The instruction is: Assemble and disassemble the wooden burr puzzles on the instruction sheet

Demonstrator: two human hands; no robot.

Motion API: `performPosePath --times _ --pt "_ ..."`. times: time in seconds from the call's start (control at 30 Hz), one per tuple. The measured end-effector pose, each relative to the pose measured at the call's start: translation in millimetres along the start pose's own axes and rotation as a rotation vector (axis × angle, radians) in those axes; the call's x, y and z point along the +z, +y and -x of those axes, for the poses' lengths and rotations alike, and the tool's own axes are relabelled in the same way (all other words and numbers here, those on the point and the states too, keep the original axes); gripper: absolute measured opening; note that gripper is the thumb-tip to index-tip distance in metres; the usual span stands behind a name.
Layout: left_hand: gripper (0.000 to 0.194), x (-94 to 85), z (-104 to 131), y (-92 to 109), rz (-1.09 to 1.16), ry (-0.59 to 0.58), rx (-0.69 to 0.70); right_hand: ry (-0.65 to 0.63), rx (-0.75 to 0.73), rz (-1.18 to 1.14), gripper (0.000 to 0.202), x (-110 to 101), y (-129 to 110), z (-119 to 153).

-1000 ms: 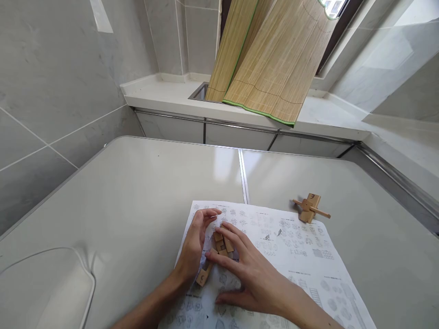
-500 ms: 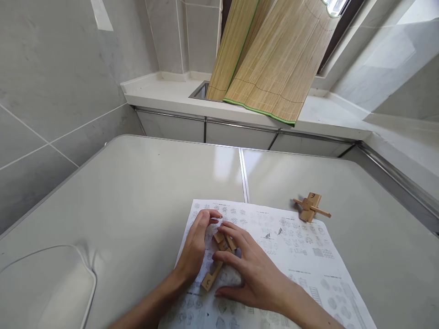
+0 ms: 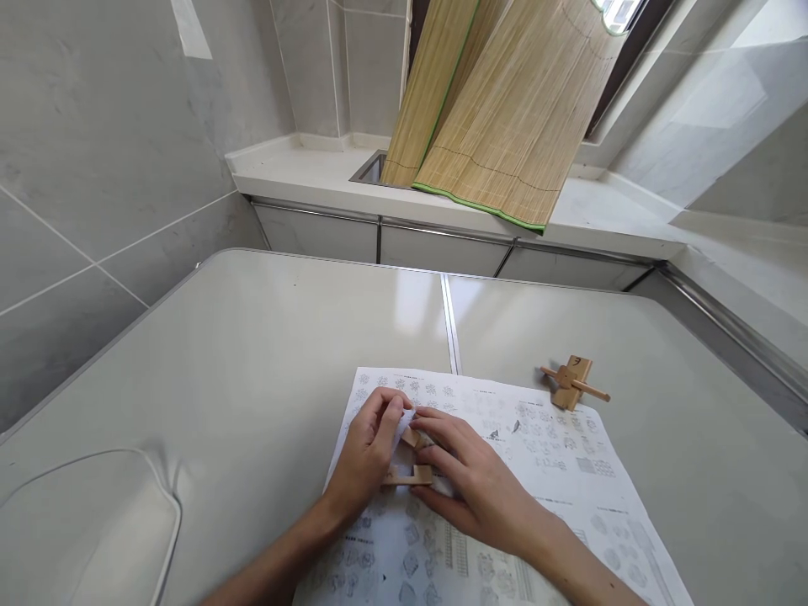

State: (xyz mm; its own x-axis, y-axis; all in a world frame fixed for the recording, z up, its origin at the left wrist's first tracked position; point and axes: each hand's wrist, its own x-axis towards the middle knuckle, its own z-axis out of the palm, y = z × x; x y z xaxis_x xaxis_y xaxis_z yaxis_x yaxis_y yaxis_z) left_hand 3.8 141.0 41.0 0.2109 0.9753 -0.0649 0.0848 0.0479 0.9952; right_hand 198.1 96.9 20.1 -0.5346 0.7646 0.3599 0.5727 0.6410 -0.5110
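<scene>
Several small wooden puzzle pieces lie close together on a printed sheet of paper (image 3: pixel 505 488), between my two hands. One is a notched wooden piece (image 3: pixel 422 476) lying crosswise at the front; behind it a wooden block (image 3: pixel 412 438) sits tilted. My left hand (image 3: pixel 366 442) is closed, thumb and forefinger pinched just beyond the block; what is between the fingertips is hidden. My right hand (image 3: pixel 476 471) curls around the pieces from the right, its thumb and fingers closed on the right end of the notched piece. Its fingers partly cover the other pieces.
A joined wooden puzzle (image 3: pixel 571 383) with crossed sticks stands at the sheet's far right corner. A white cable (image 3: pixel 170 505) loops over the table (image 3: pixel 252 337) at left. Beyond the table runs a counter (image 3: pixel 303 181) with a hanging bamboo mat (image 3: pixel 505 126).
The notched piece has turned from slanting to lying crosswise. My left fingers have closed into a pinch, and my right thumb has moved up to the notched piece.
</scene>
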Motion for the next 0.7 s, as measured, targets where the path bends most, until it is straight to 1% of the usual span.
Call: performPosePath --times 0.13,0.3,0.5,0.57,0.63,0.7 --pt "0.03 -0.9 0.6 -1.8 -0.022 -0.024 0.011 0.049 0.012 0.002 0.023 -3.9 5.6 -1.0" --pt "0.03 -1.5 -0.3 -0.9 -0.063 -0.052 -0.007 0.101 0.02 0.003 0.02 -7.2 9.9 -2.2" --pt "0.027 -0.8 1.3 4.8 -0.145 -0.054 0.066 0.131 0.029 -0.021 0.018 -6.8 12.5 -1.8" --pt "0.027 -0.6 1.7 5.0 -0.178 -0.047 0.08 0.175 0.03 -0.043 0.016 -7.0 12.8 -2.0" --pt "0.026 -0.7 1.8 4.1 -0.2 -0.033 0.098 0.254 0.052 -0.069 0.015 -7.5 12.9 -1.6" --pt "0.026 -1.0 1.8 2.8 -0.211 -0.011 0.116 0.355 0.128 -0.101 0.014 -8.1 13.1 -0.3"
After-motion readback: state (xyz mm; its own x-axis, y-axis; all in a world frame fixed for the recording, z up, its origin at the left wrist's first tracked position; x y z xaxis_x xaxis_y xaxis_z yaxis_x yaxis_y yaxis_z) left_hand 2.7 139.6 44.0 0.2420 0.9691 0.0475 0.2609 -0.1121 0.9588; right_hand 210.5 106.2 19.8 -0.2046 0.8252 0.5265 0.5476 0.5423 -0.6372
